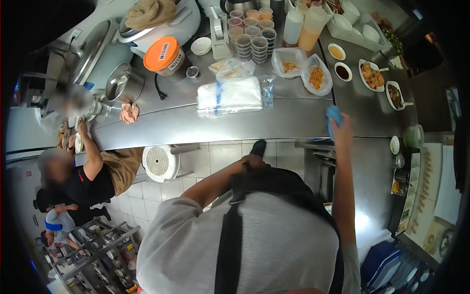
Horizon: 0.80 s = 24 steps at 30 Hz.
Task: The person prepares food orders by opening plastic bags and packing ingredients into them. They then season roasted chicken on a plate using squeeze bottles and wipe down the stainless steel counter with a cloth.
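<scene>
My right hand (pixel 342 130) is closed round a blue cloth (pixel 334 117) at the front edge of the steel counter (pixel 289 117). Low at my waist is my left hand (pixel 253 160), beside the black apron; its fingers are too hard to make out. A stack of clear plastic bags (pixel 230 97) lies on the counter, left of the cloth. Behind the cloth stand two open plastic bags with orange food, the nearer one (pixel 317 78) close to the seam in the counter.
Stacked sauce cups (pixel 252 34), squeeze bottles (pixel 293 27) and an orange-lidded tub (pixel 161 55) stand at the back. Food dishes (pixel 371 76) sit at right. A white stool (pixel 160 162) is under the counter's edge. People in dark clothes (pixel 90 179) are at left.
</scene>
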### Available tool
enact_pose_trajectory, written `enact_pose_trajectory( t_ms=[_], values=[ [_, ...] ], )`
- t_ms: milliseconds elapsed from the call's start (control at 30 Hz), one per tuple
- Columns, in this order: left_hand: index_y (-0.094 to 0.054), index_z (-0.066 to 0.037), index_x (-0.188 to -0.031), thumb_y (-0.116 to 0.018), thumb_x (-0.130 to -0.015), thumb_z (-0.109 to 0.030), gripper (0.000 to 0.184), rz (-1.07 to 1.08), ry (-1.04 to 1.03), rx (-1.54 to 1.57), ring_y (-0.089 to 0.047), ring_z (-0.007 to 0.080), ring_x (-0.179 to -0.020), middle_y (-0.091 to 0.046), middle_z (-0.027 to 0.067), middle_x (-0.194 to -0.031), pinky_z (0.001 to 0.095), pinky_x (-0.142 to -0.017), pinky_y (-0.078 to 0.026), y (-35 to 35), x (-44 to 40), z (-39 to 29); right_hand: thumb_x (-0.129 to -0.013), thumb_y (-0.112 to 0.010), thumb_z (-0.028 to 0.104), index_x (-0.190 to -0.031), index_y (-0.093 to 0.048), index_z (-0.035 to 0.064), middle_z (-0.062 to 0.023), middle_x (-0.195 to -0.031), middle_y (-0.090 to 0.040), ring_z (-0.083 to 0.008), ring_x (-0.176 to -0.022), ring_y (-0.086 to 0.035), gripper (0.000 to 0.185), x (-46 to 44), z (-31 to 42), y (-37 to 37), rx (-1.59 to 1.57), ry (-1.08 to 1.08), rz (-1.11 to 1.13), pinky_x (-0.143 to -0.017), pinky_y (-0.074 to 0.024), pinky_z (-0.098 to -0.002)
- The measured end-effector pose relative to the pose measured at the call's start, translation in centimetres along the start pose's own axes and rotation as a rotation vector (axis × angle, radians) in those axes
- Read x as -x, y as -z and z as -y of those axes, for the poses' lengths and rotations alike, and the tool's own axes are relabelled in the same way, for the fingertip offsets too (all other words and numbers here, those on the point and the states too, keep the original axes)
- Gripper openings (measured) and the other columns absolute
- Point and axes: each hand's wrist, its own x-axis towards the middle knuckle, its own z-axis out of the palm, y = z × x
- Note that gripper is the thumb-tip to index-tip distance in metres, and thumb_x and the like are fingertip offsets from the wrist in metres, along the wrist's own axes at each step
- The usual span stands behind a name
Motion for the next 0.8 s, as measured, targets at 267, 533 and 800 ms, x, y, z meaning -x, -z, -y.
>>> enact_pose_trajectory(
  t_ms=[267, 533, 800],
  values=[
    [-0.069, -0.006, -0.106, -0.049, -0.09, -0.04, 0.043, -0.464, 0.134, 0.172, -0.06, 0.0371, -0.107, -0.067, 0.0194, -0.108, 0.0434, -0.093, -0.046, -10.2, 1.1, 17.2, -0.08, -0.061, 0.011, -0.104, -0.062, 0.0063, -0.0199, -0.103, -0.06, -0.0369, -0.096, -0.06, 0.024, 5.6, 11.8, -1.2, 0.37, 0.595, 0.958, -0.077, -0.0475, -0.0471],
    [-0.056, -0.009, -0.124, -0.05, -0.094, -0.025, 0.034, -0.483, 1.014, 1.177, -0.068, 0.0323, -0.082, -0.067, 0.0182, -0.1, 0.0431, -0.062, -0.06, 6.8, 32.2, 27.6, -0.06, -0.083, 0.045, -0.079, -0.072, 0.0006, -0.0133, -0.07, -0.068, -0.0229, -0.065, -0.067, 0.049, 1.3, -4.2, 16.1, 0.574, -0.095, 1.304, -0.064, -0.0508, -0.0373],
    [-0.064, -0.012, -0.099, -0.059, -0.084, -0.027, 0.021, -1.469, 1.187, -0.274, -0.06, 0.0388, -0.092, -0.065, 0.0157, -0.1, 0.0465, -0.081, -0.049, 13.4, 31.0, 43.4, -0.075, -0.073, 0.034, -0.132, -0.053, 0.0123, -0.0066, -0.108, -0.064, -0.0204, -0.089, -0.061, 0.065, 0.1, -21.3, 19.2, 0.292, -0.48, 0.755, -0.067, -0.0503, -0.0361]
  ],
)
